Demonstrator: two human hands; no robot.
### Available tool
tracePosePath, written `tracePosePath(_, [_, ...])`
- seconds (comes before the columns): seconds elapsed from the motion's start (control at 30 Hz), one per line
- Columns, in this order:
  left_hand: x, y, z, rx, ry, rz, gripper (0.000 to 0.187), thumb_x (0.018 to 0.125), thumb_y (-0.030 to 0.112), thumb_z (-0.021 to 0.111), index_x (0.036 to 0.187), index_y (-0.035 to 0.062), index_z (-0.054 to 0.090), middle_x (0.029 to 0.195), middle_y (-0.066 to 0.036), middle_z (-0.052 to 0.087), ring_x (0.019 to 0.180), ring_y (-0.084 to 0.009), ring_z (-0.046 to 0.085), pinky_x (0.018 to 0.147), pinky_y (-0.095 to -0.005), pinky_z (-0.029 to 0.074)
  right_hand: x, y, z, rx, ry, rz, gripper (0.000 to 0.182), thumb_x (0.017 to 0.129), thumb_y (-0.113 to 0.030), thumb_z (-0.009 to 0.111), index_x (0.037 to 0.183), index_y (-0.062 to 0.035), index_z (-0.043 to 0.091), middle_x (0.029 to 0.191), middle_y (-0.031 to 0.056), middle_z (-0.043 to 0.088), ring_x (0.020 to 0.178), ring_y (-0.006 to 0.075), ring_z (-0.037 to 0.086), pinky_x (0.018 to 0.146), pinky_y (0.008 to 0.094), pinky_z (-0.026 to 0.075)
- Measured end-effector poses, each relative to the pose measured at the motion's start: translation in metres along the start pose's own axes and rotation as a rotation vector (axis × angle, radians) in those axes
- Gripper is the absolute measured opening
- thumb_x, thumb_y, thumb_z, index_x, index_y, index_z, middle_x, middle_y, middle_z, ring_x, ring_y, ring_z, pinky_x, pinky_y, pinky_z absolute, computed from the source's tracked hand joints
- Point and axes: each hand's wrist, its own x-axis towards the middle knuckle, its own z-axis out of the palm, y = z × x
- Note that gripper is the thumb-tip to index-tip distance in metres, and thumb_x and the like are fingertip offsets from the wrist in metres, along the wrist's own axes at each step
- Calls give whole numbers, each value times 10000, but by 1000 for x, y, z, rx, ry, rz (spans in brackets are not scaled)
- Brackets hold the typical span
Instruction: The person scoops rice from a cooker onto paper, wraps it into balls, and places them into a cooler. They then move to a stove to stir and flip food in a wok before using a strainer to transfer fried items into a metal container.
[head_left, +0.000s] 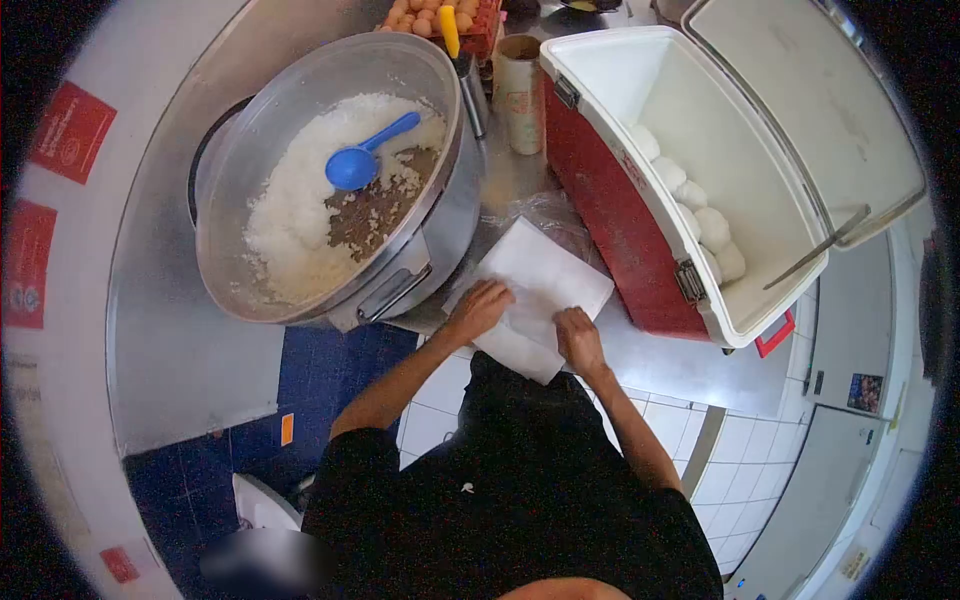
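A stack of white paper sheets (540, 258) lies at the counter's front edge, close to my body. My left hand (482, 310) is at its left side, fingers curled onto a top sheet. Over at the right edge, my right hand (578, 338) pinches the paper with closed fingers. To the left stands a large metal pot (455, 215) of white rice (290, 205), partly scooped down to the bottom. A blue rice scoop (355, 165) rests on the rice. At the right, an open red-and-white cooler box (620, 210) holds several white rounded bundles (712, 228).
Behind the paper lies crumpled clear plastic (550, 215). A cylindrical container (519, 95) stands between pot and cooler, beside a yellow-handled tool (450, 32). A red crate (486, 28) of eggs sits at the back. The cooler's lid (800, 80) leans open to the right.
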Motion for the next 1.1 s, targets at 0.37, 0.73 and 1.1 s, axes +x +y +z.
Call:
tracePosePath(0.37, [-68, 15, 19, -69, 41, -153, 293, 785, 76, 607, 1078, 82, 624, 1107, -53, 589, 1105, -234, 515, 989, -403, 399, -35, -14, 32, -75, 86, -73, 246, 765, -8, 607, 1010, -25, 607, 992, 150, 612, 903, 352, 592, 831, 434, 487])
tracePosePath(0.73, [29, -30, 58, -142, -495, -454, 315, 737, 120, 647, 1034, 16, 628, 891, -167, 672, 867, -356, 650, 778, -489, 491, 29, 37, 43, -71, -285, 690, 644, 601, -190, 841, 1055, -58, 402, 784, 128, 652, 724, 319, 634, 672, 402, 518])
tracePosePath(1.1, [87, -27, 156, 94, -742, -226, 605, 707, 602, 609, 1023, 96, 708, 1037, -107, 695, 927, -236, 672, 747, -406, 533, 54, 64, 63, -573, -649, 428, 551, 420, -380, 870, 816, -42, 690, 930, 153, 667, 932, 302, 629, 813, 403, 506])
